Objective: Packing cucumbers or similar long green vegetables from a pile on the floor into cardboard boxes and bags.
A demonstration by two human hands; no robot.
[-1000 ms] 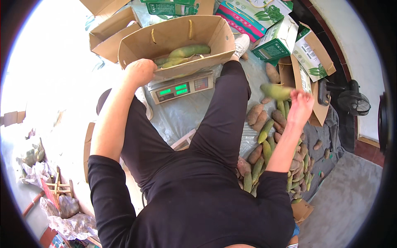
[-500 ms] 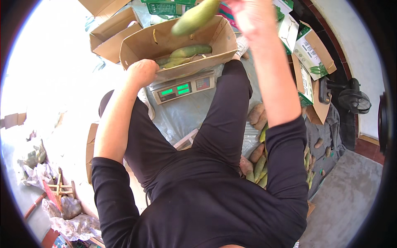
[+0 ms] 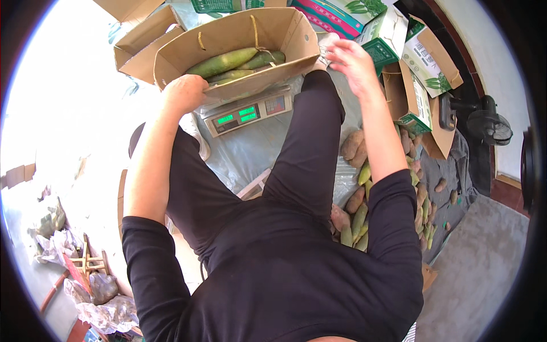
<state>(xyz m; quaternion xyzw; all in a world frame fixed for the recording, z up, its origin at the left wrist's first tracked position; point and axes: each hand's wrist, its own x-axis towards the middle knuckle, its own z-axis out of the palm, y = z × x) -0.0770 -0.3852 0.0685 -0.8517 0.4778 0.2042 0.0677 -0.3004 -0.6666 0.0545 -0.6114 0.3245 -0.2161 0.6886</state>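
Observation:
In front of me an open cardboard carton [image 3: 273, 81] with yellow cord handles sits on a digital scale [image 3: 248, 114] with lit green readouts. Several long green radishes [image 3: 223, 62] lie inside it, one on top of the others. My left hand [image 3: 186, 93] is closed over the carton's near left rim. To the right of the carton my right hand [image 3: 351, 62] is empty, its fingers apart in the air.
By my right leg lies a pile of green radishes [image 3: 359, 219] and brown, potato-like tubers [image 3: 354, 146]. Green and white cartons [image 3: 385, 37] stand at the far right, with a black fan [image 3: 489, 126] beside them. Another open carton [image 3: 149, 44] is at the far left.
The radish my right hand held is now in the carton on top of the others. That hand has let go and moved nearer me. My left hand stays on the rim.

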